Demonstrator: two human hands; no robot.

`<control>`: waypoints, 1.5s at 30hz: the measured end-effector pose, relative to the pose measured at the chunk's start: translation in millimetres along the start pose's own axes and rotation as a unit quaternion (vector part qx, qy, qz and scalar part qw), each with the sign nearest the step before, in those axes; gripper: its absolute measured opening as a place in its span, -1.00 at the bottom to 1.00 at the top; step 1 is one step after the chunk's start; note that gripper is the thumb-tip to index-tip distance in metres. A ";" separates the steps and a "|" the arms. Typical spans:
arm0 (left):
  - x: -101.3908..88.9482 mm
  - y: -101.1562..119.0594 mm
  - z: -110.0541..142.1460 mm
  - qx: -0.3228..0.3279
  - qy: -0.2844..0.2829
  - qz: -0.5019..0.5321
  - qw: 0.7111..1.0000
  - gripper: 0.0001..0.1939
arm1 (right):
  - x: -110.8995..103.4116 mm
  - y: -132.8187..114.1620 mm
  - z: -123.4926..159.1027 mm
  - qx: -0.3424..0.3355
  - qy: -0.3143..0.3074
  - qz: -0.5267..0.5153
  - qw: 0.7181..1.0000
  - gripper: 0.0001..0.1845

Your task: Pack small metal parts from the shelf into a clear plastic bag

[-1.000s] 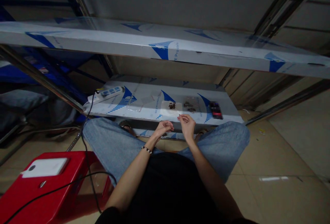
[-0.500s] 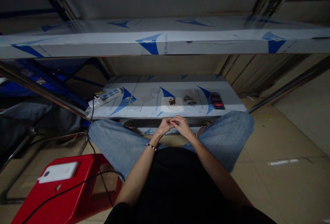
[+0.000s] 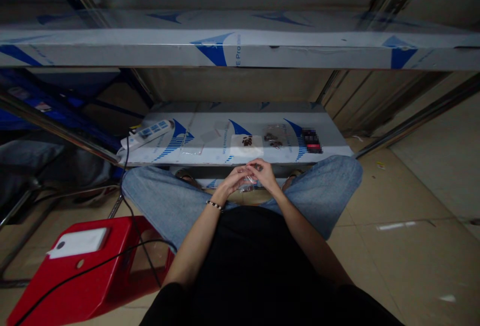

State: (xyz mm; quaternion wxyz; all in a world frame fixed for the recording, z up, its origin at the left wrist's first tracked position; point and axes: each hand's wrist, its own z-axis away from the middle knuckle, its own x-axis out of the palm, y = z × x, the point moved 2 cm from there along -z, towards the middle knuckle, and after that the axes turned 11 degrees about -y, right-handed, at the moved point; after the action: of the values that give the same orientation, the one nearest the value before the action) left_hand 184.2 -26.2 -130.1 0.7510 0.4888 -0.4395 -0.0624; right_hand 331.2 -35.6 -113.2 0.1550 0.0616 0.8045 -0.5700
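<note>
Between my knees, just in front of the low shelf, my left hand and my right hand meet with fingers pinched together. Both grip a small clear plastic bag, whose lower part hangs below the fingers; its contents are too small to make out. Beyond the hands, a pile of small dark brown pieces lies on a white sheet. To its right rests another clear bag holding dark pieces. Flat, empty-looking clear bags lie to the left.
A white power strip sits at the left of the film-covered low shelf. A pixelated dark item is at its right. An upper shelf crosses above. On my left, a red stool carries a white device, with a black cable nearby.
The clear bag now shows hanging below my fingers, where before it was hidden in the hands. My left hand has turned and stretched over it. The view has tilted slightly.
</note>
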 end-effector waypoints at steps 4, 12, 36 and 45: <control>-1.4 -1.2 -0.1 0.000 0.002 -0.019 1.000 -0.65 | -1.9 -3.5 -1.2 -0.010 -0.045 0.004 0.999 -0.84; 0.4 1.5 1.3 0.009 -0.002 -0.026 1.000 -0.61 | -4.3 -0.4 1.0 0.003 -0.107 -0.026 0.994 -0.75; -9.5 9.8 -9.4 0.140 0.159 -0.196 0.957 -0.53 | -0.7 16.7 0.4 0.156 0.050 -0.242 0.956 -0.51; -2.6 13.4 -4.8 0.197 0.198 -0.200 0.939 -0.64 | 5.6 9.8 0.4 0.142 0.061 -0.273 0.949 -0.63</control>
State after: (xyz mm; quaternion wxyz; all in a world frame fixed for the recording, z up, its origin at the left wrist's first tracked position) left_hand 181.6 -14.7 -121.7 0.6837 0.7070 -0.1789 -0.0260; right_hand 328.7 -33.0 -124.0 -0.0660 -0.1047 0.7091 -0.6941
